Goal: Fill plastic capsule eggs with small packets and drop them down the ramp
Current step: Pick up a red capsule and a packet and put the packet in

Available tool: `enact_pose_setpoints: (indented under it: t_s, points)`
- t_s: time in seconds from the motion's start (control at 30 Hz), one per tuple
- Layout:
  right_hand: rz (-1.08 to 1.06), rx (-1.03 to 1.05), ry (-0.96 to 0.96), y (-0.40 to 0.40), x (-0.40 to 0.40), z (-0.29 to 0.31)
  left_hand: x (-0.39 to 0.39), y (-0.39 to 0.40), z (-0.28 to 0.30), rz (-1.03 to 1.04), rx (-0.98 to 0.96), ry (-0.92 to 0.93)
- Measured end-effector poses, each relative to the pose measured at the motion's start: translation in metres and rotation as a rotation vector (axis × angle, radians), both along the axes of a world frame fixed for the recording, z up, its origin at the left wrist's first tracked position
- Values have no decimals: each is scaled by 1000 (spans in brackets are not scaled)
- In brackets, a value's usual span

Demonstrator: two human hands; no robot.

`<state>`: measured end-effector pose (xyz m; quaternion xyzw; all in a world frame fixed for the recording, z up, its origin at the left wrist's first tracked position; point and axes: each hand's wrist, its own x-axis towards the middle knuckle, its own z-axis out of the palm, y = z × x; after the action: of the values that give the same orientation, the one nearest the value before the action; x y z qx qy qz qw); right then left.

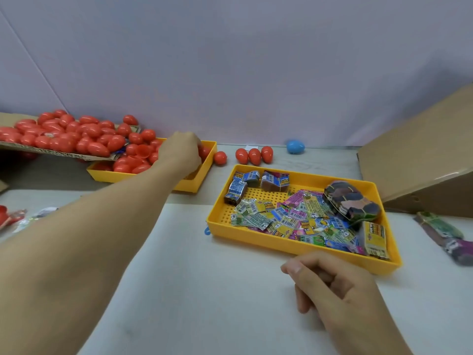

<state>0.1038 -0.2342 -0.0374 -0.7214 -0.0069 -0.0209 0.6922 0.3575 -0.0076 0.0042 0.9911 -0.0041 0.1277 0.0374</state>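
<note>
Head view: left hand (183, 152) reaches into yellow plastic tray of red capsule eggs (202, 179), grip not discernible; right hand (332, 290) loosely curled, holding nothing, beside yellow perforated packet tray (302, 248).

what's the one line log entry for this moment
left hand: reaching into egg tray | right hand: idle, loosely curled | packets: untouched

red eggs (76, 134), 1 blue egg (295, 146), yellow trays (294, 245), multicoloured packets (294, 219)
</note>
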Motion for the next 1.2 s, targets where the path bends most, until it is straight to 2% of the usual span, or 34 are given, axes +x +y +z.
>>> enact_pose_setpoints:
  t_s: [0.13, 0.23, 0.3, 0.33, 0.4, 0.43, 0.53, 0.67, 0.83, 0.93, 1.07, 1.2]
  points:
    - [0, 9, 3, -1, 0, -2, -10, 9, 4, -24, -46, -116]
    - [11, -16, -17, -3, 1, -4, -33, 0, 10, -109, -269, -378]
    - [4, 3, -15, -3, 0, -2, -66, -24, 14, -227, -519, -470]
    - [-6, 28, -14, -3, 0, -1, -87, -39, 14, -307, -716, -429]
    - [-52, 114, -9, -1, -1, 1, -136, -68, 5, -452, -1172, -191]
    - [-76, 174, -3, 0, -1, 3, -162, -81, -3, -493, -1335, -74]
    - [-155, 363, 17, -2, 0, 8, -224, -105, -29, -494, -1553, 102]
    - [-187, 349, 18, -5, -3, 11, -239, -99, -38, -440, -1585, 78]
    - [-82, 287, 16, -5, -6, 14, -238, -84, -39, -571, -1466, 123]
    - [-80, 272, 32, -6, -6, 15, -235, -85, -43, -554, -1551, 170]
    - [-138, 247, 35, -6, -5, 13, -232, -88, -42, -397, -1686, 263]
    - [-134, 242, 26, -4, -3, 12, -227, -89, -42, -405, -1682, 359]
